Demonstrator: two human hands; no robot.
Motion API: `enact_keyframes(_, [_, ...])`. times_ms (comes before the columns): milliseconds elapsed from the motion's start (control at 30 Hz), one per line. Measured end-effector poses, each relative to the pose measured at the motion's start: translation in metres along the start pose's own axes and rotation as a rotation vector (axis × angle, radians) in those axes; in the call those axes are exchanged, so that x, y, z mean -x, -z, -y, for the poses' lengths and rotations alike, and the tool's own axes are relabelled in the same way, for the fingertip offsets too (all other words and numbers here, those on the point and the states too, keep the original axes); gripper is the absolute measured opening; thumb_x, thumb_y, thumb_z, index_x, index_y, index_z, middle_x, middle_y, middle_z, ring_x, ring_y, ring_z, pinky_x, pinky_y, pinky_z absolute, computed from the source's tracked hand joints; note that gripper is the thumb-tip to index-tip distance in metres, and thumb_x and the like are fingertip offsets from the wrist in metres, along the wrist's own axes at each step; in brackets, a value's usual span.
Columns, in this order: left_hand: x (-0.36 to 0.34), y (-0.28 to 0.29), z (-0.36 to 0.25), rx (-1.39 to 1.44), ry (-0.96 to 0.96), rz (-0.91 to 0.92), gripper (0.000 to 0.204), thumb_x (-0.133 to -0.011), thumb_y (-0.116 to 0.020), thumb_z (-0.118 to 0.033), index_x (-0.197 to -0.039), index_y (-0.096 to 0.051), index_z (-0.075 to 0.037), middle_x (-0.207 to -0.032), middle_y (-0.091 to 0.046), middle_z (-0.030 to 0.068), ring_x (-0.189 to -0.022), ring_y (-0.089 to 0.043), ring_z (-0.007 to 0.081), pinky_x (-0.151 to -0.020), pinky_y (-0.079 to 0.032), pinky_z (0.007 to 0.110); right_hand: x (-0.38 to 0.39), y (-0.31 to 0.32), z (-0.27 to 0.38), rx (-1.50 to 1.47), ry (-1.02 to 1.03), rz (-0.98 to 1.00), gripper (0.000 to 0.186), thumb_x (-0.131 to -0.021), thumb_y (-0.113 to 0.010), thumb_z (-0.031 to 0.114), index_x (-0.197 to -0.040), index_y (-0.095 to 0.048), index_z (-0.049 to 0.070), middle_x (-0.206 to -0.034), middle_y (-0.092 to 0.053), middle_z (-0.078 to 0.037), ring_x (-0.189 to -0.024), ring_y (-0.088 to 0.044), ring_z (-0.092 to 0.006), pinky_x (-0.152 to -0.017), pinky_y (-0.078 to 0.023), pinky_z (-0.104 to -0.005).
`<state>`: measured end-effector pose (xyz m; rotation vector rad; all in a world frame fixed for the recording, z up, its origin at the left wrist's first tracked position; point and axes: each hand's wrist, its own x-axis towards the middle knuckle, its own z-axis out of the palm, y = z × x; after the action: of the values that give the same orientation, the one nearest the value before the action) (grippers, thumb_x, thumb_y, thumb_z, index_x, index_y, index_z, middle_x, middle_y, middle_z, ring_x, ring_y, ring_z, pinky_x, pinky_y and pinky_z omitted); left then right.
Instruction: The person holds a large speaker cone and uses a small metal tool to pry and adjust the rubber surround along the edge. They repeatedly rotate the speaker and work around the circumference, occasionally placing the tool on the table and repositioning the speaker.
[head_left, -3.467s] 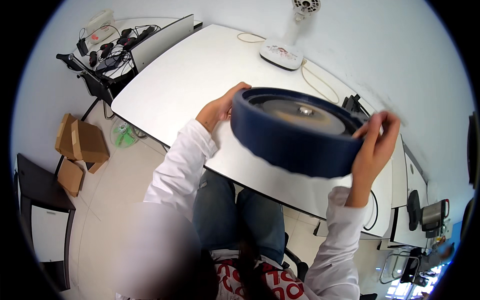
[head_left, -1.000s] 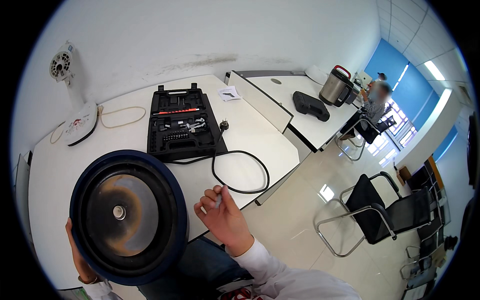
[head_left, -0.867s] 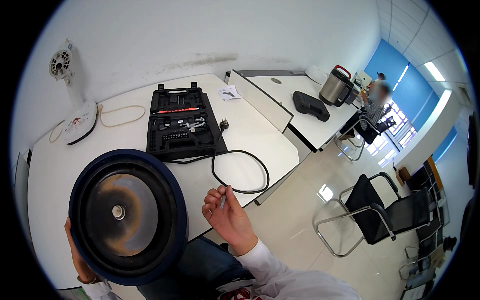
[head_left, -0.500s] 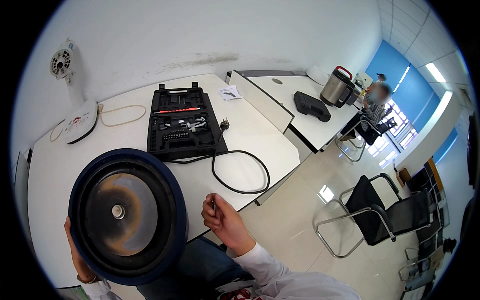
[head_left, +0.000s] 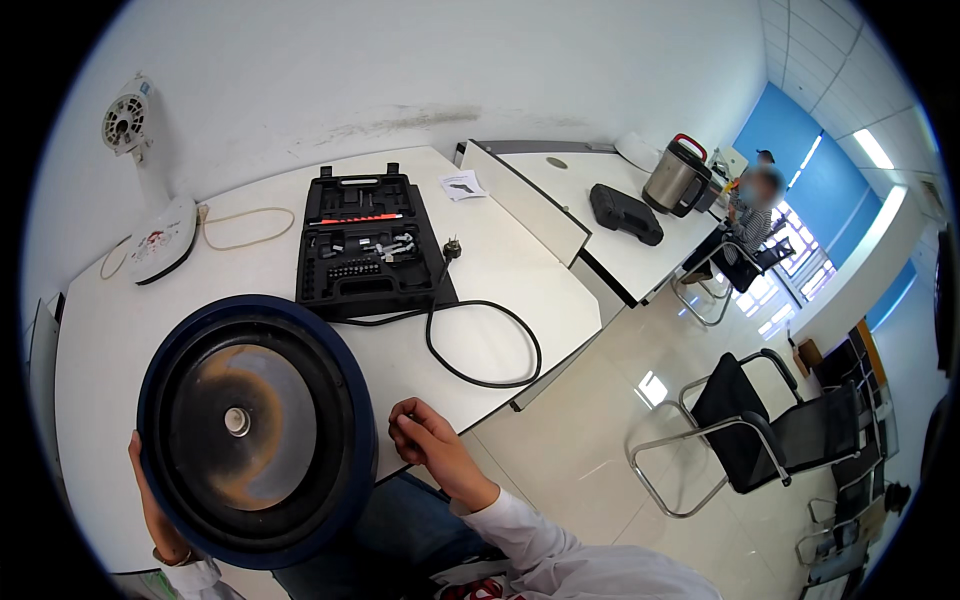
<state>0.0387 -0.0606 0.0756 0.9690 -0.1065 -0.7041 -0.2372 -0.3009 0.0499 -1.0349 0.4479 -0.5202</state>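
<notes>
A round dark blue electric cooker (head_left: pixel 243 430) is tilted toward me at the table's near edge. Inside it shows a brown-stained metal heating plate (head_left: pixel 285 440) with a small button in the centre. My left hand (head_left: pixel 148 490) grips the cooker's left side, its fingers partly hidden behind the wall. Just right of the cooker, apart from it, my right hand (head_left: pixel 425 440) is closed with thumb and fingers pinched together. Anything in that pinch is too small or hidden to name.
An open black toolbox (head_left: pixel 365 245) with bits and an orange-red tool lies behind the cooker. A black power cord (head_left: pixel 540 350) loops to its right. A small white fan (head_left: pixel 150 180) stands far left. Past a divider are a black case (head_left: pixel 626 214), a steel jug and a seated person.
My right hand has moved slightly left and down, closer to the cooker's rim, and its fingers have turned inward. The left hand and the cooker stay in place.
</notes>
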Motion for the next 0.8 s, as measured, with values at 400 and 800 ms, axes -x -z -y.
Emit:
enact_keyframes(400, [-0.0014,0.0022,0.0017,-0.019,0.006,0.074,0.056,-0.097,-0.043,-0.048,-0.132,-0.049,-0.004,-0.124,-0.059,0.0120,-0.108,-0.059,0.0223,-0.096,-0.046,0.033,0.0006,-0.0003,0.0004,0.052,0.014,-0.005,0.013,-0.100,-0.045,0.019,-0.104,-0.050,0.008,-0.075,-0.045,0.003,-0.060,-0.038,-0.0045,-0.053,-0.029,-0.0182])
enact_keyframes(800, [-0.0085,0.0090,-0.0002,0.054,0.026,-0.053,0.052,-0.098,-0.040,-0.036,-0.137,-0.041,-0.002,-0.132,-0.051,0.0128,-0.117,-0.051,0.0229,-0.102,-0.038,0.033,-0.0012,0.0012,-0.0048,0.112,0.026,0.075,0.014,-0.101,-0.046,0.019,-0.106,-0.050,0.007,-0.075,-0.044,0.003,-0.061,-0.036,-0.0037,-0.054,-0.030,-0.0185])
